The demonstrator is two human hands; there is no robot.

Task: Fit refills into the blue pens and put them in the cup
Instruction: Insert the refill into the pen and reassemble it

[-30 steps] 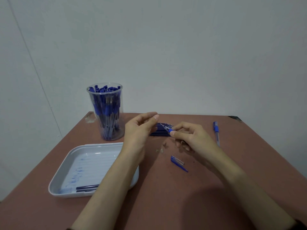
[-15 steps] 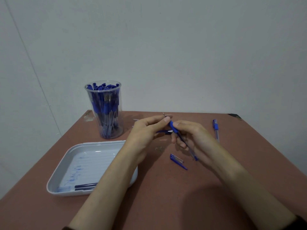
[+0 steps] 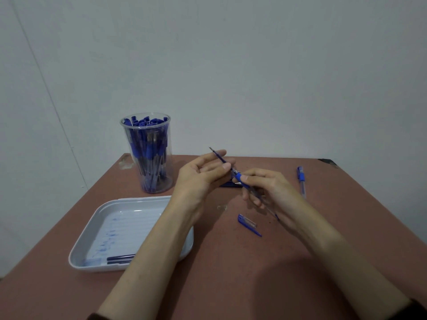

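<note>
The left hand [image 3: 201, 176] is up in the middle of the frame with its palm turned toward the camera. Its thumb and first fingers pinch a thin refill [image 3: 218, 155], and the other fingers are loose and a little spread. The refill's tip points to the upper left. Its low end goes into the front of the blue pen [image 3: 239, 177].

The right hand [image 3: 270, 190] is just to the right and a bit lower. Its thumb and first finger pinch the pen's blue grip, and the other fingers curl under the clear body. I think the pen is held tilted like this so its hole lines up with the refill, and the refill can slide in.

The pen's cap [image 3: 247, 222] lies on the table [image 3: 231, 285] below the hands, likely set there so it is easy to grab later.

The cup [image 3: 167, 144], full of pens, stands at the upper left. A tray [image 3: 129, 199] with a few dark refills [image 3: 120, 258] sits at the lower left. Another pen [image 3: 301, 179] lies at the right.
</note>
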